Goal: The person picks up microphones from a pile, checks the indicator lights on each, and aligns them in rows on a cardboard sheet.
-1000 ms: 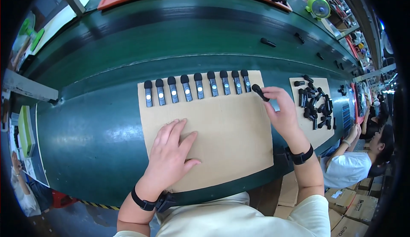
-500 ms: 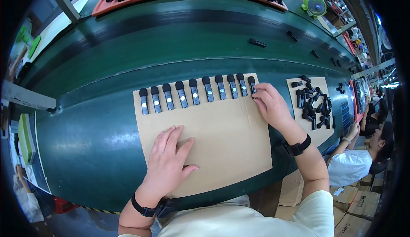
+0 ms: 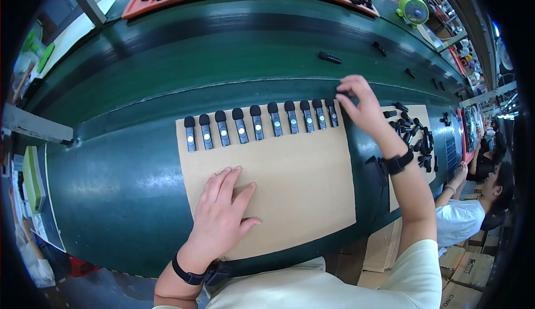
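Observation:
My left hand (image 3: 220, 211) lies with fingers spread on a flat sheet of brown cardboard (image 3: 301, 192). Along the far edge of that sheet, several small black clip-on microphones (image 3: 257, 124) form a neat row, foam tops pointing away from me. Most show a pale round spot on the body. Just beyond the right end of the row is my right hand (image 3: 361, 105), raised, its thumb and bent fingers apart and nothing visible between them. The rightmost microphone (image 3: 331, 113) lies nearest to it, apart from the fingers.
More microphones are heaped on a second cardboard sheet (image 3: 421, 114) at right. Beyond, a green belt (image 3: 223, 47) carries a loose microphone (image 3: 330, 57) and others. Orange trays (image 3: 195, 0) of black parts and a green fan (image 3: 413, 11) stand farther off. A person (image 3: 460, 220) sits at right.
My right hand has let go of the rightmost microphone and moved up and right, away from it. The loose microphone on the belt has shifted slightly left. My left hand stays put.

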`<state>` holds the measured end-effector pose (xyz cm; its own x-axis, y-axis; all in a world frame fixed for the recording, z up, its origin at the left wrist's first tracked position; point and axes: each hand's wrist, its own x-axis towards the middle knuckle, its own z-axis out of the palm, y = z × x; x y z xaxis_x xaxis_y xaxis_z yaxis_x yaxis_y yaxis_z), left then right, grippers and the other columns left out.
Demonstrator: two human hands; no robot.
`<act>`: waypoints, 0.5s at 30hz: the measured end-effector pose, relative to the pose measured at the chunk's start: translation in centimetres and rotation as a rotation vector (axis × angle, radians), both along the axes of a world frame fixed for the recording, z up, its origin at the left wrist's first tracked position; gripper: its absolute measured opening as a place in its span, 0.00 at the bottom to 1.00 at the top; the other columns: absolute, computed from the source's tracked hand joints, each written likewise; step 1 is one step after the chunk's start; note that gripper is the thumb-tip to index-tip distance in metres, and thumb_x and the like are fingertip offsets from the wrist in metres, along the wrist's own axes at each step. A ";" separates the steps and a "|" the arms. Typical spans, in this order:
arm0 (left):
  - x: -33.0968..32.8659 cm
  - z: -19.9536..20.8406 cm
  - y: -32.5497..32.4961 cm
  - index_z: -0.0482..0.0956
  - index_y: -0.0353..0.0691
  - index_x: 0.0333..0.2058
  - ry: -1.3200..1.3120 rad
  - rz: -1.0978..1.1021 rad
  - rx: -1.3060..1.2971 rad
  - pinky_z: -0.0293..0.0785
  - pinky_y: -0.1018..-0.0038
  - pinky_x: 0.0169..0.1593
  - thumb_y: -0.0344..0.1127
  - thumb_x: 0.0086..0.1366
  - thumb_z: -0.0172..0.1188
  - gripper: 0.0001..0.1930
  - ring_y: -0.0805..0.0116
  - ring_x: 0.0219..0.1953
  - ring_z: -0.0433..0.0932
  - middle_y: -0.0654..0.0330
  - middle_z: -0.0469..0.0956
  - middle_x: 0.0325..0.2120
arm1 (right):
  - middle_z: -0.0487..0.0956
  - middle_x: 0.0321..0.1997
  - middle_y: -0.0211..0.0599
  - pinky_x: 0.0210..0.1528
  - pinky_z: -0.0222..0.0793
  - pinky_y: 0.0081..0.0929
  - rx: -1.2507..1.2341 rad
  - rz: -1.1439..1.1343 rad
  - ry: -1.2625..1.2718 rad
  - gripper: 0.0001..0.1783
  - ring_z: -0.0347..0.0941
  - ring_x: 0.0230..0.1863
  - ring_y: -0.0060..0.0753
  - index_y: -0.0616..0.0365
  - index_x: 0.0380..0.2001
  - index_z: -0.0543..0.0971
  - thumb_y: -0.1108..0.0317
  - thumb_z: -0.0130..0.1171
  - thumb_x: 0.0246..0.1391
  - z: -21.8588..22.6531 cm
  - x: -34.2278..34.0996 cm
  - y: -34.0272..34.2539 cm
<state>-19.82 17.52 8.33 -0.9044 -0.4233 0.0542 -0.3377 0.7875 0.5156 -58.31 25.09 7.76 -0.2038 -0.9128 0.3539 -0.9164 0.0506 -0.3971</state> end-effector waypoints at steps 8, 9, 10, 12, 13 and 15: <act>-0.1 0.0 -0.1 0.75 0.40 0.51 -0.007 0.001 0.024 0.57 0.51 0.65 0.43 0.43 0.74 0.35 0.46 0.62 0.60 0.46 0.63 0.58 | 0.73 0.48 0.40 0.49 0.69 0.28 0.050 -0.298 -0.004 0.12 0.72 0.45 0.33 0.60 0.44 0.77 0.71 0.60 0.55 -2.2 -5.9 -6.7; -0.1 0.0 -0.1 0.75 0.40 0.51 -0.005 0.000 0.026 0.57 0.51 0.65 0.43 0.43 0.74 0.35 0.46 0.62 0.60 0.46 0.63 0.58 | 0.74 0.47 0.40 0.49 0.69 0.27 0.056 -0.334 0.008 0.13 0.73 0.44 0.33 0.60 0.44 0.77 0.70 0.61 0.55 -2.4 -6.3 -7.1; -0.1 0.1 -0.1 0.75 0.40 0.52 -0.001 -0.004 0.028 0.57 0.51 0.65 0.43 0.43 0.74 0.35 0.46 0.62 0.60 0.46 0.63 0.58 | 0.74 0.47 0.40 0.49 0.69 0.27 0.055 -0.333 0.009 0.13 0.73 0.44 0.33 0.60 0.44 0.77 0.70 0.61 0.55 -2.3 -6.8 -7.2; -0.1 0.1 -0.1 0.75 0.40 0.51 0.001 -0.005 0.029 0.57 0.51 0.65 0.42 0.43 0.74 0.34 0.46 0.62 0.60 0.46 0.63 0.58 | 0.75 0.42 0.36 0.47 0.70 0.23 0.186 -0.346 -0.057 0.14 0.73 0.42 0.29 0.60 0.44 0.77 0.71 0.62 0.54 -1.7 -7.1 -7.3; 0.0 0.1 -0.1 0.75 0.40 0.51 0.003 -0.004 0.030 0.57 0.51 0.65 0.42 0.44 0.74 0.34 0.46 0.62 0.60 0.46 0.63 0.58 | 0.76 0.40 0.35 0.46 0.70 0.21 0.253 -0.349 -0.089 0.14 0.73 0.40 0.27 0.60 0.45 0.77 0.71 0.62 0.54 -1.1 -6.5 -7.6; 0.0 0.0 -0.1 0.75 0.40 0.51 0.007 -0.005 0.032 0.57 0.51 0.65 0.42 0.44 0.74 0.34 0.46 0.62 0.60 0.46 0.63 0.58 | 0.76 0.38 0.33 0.45 0.70 0.19 0.228 -0.344 -0.208 0.14 0.73 0.39 0.24 0.61 0.44 0.77 0.73 0.63 0.53 0.2 -5.2 -7.0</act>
<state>-19.81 17.42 8.28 -0.9062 -0.4201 0.0471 -0.3297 0.7721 0.5433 -63.51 18.14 7.91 -0.5540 -0.8294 0.0715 -0.7329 0.4451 -0.5146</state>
